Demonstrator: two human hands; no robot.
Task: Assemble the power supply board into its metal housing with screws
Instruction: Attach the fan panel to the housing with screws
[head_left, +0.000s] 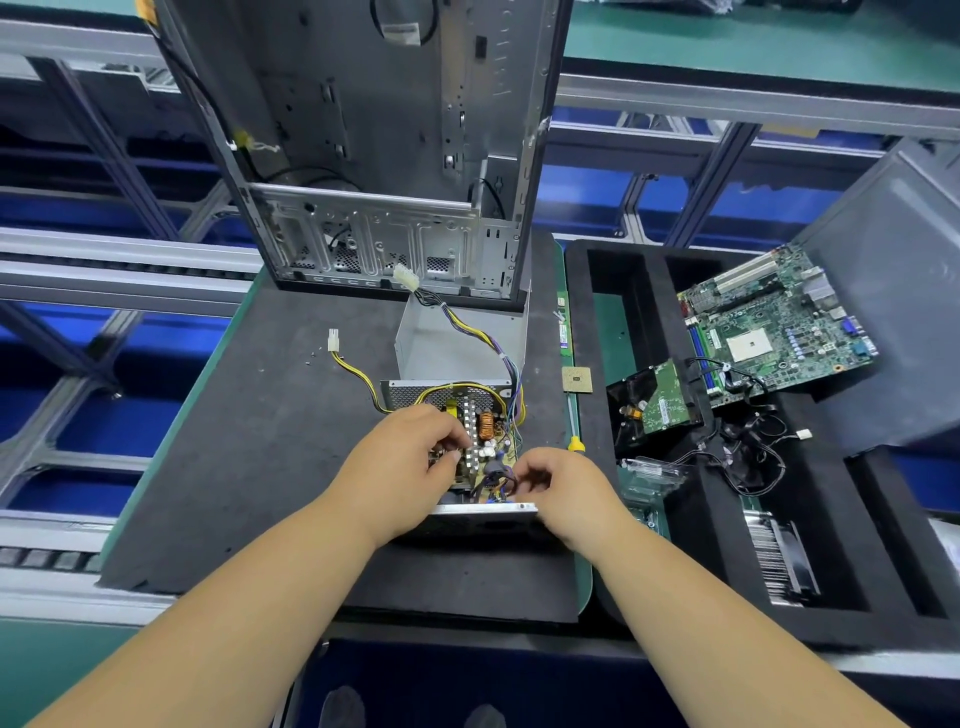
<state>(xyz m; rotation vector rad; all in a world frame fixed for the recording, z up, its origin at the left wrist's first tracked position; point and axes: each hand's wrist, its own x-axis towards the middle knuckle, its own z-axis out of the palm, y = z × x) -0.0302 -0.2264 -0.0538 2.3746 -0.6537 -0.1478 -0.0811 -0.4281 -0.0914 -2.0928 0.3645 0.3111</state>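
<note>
The power supply board (480, 441) sits inside its open metal housing (483, 512) on the dark foam mat (270, 467), a little right of the mat's middle and toward its near edge. The board shows a copper coil, pale capacitors and a row of heat-sink fins. The left hand (400, 467) lies over the board's left half, fingers curled down onto the components; they appear to grip the board, though the contact itself is hidden. The right hand (563, 493) is at the housing's near right corner, fingers curled in toward the dark wires there; whether they pinch anything I cannot tell. Yellow and black wires (358, 374) run from the board toward the mat's left, ending in a small white plug (334, 340). A second bundle of coloured wires climbs past the grey housing cover (457, 343), which stands just behind the housing, to a larger white connector (406, 276). Behind that, at the mat's far edge, stands an open computer case (374, 156). Near the mat's right edge lie a square processor chip (577, 379) and a yellow-tipped tool (574, 441). Right of the mat, a black foam tray (587, 312) holds a motherboard (779, 322), a hard drive (657, 405), tangled black cables (748, 452) and a finned heat sink (779, 556)
</note>
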